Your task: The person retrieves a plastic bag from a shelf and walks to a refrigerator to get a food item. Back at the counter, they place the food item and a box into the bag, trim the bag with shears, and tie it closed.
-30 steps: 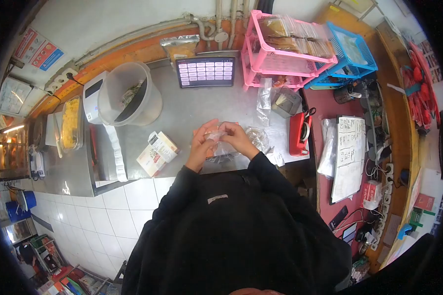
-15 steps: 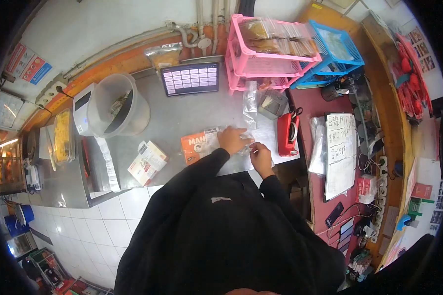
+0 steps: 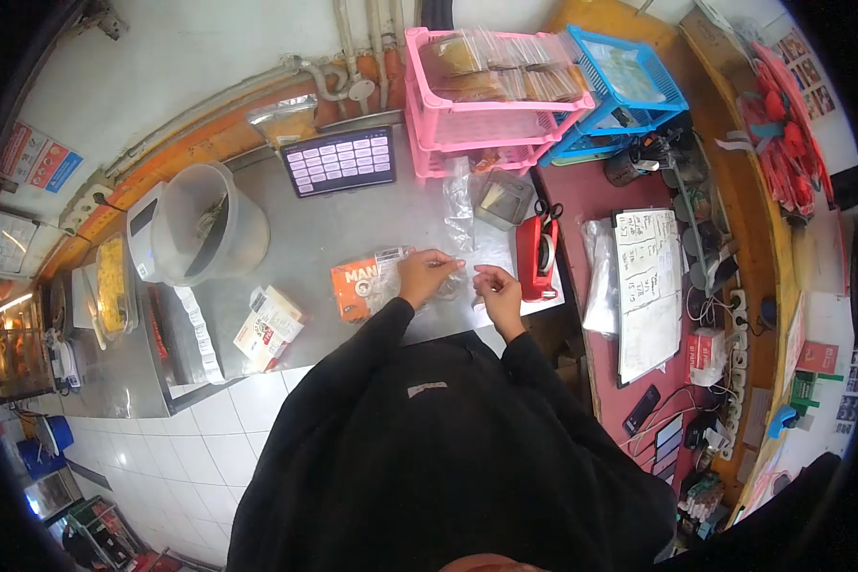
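My left hand (image 3: pixel 425 277) is closed in a pinch at the right end of a clear plastic bag. What its fingertips hold is too small to make out. Close by on the right, my right hand (image 3: pixel 499 292) has its thumb and fingers pinched together, with anything in them not visible. An orange package with white lettering (image 3: pixel 355 289) lies left of my left hand, apparently inside the clear bag (image 3: pixel 439 315). Just beyond my right hand stands a red tape dispenser (image 3: pixel 538 257) with scissors (image 3: pixel 548 209) behind it.
Toward the back stand a tablet (image 3: pixel 340 162), pink baskets of packets (image 3: pixel 496 129) and a blue basket (image 3: pixel 629 86). To the left are a translucent bucket (image 3: pixel 243 238), a white-and-red carton (image 3: pixel 269 327) and a paper strip (image 3: pixel 196 334). A clipboard (image 3: pixel 647 296) lies on the right.
My left hand has gone from lying spread over the bag to a pinch. The right hand has turned, fingers raised. The view has shifted slightly, moving the counter things left.
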Demonstrator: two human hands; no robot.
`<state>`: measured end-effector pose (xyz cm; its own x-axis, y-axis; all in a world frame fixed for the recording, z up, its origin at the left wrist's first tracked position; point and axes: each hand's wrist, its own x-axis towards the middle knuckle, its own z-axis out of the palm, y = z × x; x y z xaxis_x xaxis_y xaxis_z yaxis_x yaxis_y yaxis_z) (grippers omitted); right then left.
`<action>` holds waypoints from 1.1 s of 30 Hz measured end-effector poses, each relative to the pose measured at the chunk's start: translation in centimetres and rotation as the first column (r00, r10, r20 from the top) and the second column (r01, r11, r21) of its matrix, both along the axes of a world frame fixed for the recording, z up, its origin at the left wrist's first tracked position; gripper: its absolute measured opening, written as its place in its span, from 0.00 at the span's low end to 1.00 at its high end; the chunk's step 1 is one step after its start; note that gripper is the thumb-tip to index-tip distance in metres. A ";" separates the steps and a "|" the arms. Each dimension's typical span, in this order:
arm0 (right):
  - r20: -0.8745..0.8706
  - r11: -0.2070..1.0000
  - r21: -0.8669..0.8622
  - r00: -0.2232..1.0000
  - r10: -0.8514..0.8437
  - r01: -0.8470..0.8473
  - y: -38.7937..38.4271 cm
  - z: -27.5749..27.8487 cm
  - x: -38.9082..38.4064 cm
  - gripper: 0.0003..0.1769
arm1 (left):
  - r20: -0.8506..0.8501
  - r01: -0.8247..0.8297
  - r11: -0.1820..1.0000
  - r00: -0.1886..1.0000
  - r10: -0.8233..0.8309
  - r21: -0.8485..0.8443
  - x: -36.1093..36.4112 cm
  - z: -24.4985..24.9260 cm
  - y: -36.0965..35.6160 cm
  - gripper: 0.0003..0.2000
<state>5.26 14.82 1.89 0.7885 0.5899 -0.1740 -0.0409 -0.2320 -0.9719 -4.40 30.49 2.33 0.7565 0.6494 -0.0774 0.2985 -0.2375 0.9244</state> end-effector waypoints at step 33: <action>0.008 0.843 0.118 0.850 0.527 -0.524 7.3 2.1 5.5 0.12 | 0.108 0.007 0.913 0.993 0.040 -0.408 -0.7 3.2 0.2 0.32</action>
